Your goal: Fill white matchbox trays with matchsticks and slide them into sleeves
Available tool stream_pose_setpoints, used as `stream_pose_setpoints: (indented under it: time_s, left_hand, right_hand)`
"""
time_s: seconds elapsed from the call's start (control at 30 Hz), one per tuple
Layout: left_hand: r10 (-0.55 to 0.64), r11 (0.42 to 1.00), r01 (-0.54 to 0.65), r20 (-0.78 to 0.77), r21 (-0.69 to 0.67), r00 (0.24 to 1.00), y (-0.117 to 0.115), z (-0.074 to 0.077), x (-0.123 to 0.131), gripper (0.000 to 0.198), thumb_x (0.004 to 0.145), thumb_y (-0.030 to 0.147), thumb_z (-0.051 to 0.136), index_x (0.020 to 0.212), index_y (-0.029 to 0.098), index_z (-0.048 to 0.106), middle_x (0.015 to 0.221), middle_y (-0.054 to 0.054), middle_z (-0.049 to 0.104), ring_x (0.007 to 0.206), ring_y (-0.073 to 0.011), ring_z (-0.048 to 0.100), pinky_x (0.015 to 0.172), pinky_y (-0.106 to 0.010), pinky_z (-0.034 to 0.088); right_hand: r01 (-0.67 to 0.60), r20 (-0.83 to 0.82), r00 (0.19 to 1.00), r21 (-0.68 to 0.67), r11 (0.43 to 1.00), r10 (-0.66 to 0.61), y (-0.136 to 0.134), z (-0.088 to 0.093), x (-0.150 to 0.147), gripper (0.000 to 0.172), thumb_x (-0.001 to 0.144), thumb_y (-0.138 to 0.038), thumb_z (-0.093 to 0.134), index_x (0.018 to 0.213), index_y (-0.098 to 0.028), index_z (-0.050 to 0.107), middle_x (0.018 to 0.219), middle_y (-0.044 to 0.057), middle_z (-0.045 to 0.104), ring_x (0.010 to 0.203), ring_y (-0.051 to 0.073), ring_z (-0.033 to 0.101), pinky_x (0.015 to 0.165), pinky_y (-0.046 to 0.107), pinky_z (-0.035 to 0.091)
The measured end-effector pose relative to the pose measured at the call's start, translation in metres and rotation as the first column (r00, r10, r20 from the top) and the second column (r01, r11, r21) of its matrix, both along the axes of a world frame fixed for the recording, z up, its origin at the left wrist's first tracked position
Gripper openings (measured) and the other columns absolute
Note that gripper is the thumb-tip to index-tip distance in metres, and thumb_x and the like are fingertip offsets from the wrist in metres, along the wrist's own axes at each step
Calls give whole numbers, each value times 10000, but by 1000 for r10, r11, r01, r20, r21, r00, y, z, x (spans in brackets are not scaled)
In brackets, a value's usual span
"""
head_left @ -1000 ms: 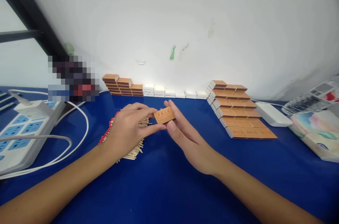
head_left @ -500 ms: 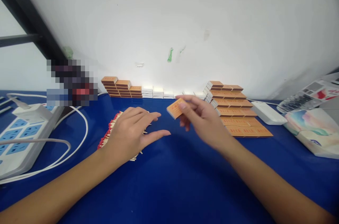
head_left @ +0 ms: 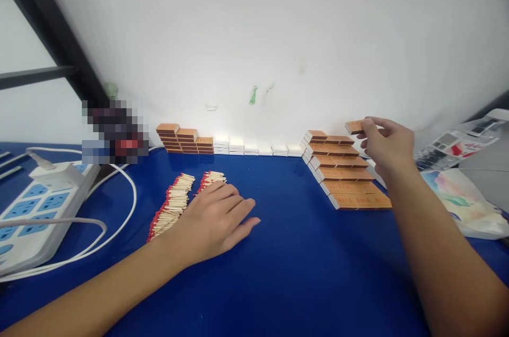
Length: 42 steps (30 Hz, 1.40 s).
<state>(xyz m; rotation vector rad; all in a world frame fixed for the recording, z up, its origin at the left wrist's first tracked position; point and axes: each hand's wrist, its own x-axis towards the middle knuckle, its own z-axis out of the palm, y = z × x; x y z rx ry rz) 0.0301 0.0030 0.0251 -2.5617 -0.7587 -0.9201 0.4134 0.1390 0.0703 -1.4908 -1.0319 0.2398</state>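
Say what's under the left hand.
Past the far edge of the left hand, matches show on the blue table; whatever lies directly beneath the hand is covered.

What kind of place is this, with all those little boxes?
It looks like an indoor worktable against a wall. You can tell from the stacked orange matchboxes, the loose red-tipped matches and the power strip on the blue tabletop.
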Motion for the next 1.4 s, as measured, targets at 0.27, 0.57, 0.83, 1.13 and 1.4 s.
stream_pose_setpoints:
  time_s: [0.27, 0.57, 0.83, 1.13, 1.4]
  left_hand:
    - [-3, 1000, 3, -17, -30, 1000, 1, -2, -1, 190, 1023, 282, 664, 1110, 124, 723, 854, -62, 753, 831, -217, 718, 826, -386, 594]
    - [-14, 999, 12, -40, -37, 999, -3, 2, 1, 152, 1027, 272, 657, 1053, 142, 731, 822, -39, 746, 825, -216, 699, 816, -389, 574]
    - [-18, 1000, 17, -54, -23, 998, -3, 1, 2, 154, 1041, 267, 641, 975, 150, 716, 794, -22, 725, 800, -203, 670, 810, -378, 554]
    - [-75, 997, 78, -152, 17, 986, -10, 0, 6, 152, 1031, 148, 614, 907, 135, 702, 744, -15, 690, 738, -180, 631, 728, -349, 520]
    - [-167, 984, 174, -160, 36, 973, -23, -14, 21, 175, 911, 67, 682, 767, 156, 639, 639, 3, 587, 676, -179, 551, 625, -354, 424]
  right_hand:
    - [-128, 32, 990, -177, 976, 135, 28, -33, 19, 368, 890, -342, 776, 1190, -133, 730, 838, 113, 738, 599, 169, 604, 617, 379, 460]
    - [-27, 301, 949, -204, 979, 88, 32, -38, 26, 182, 834, -345, 836, 897, -186, 776, 812, 72, 693, 701, 183, 561, 751, 394, 394]
    - [64, 432, 902, -195, 979, 27, 33, -43, 24, 179, 874, -291, 773, 1004, -174, 732, 901, 111, 720, 730, 217, 561, 764, 398, 395]
    - [-37, 649, 761, 39, 999, 3, 10, -33, -33, 135, 947, -320, 678, 907, -193, 699, 949, 114, 696, 839, 236, 603, 842, 384, 423]
    - [-608, 791, 367, -194, 770, 490, -26, -44, -149, 178, 1052, -228, 562, 1033, -201, 737, 997, 79, 747, 894, 218, 679, 784, 332, 483]
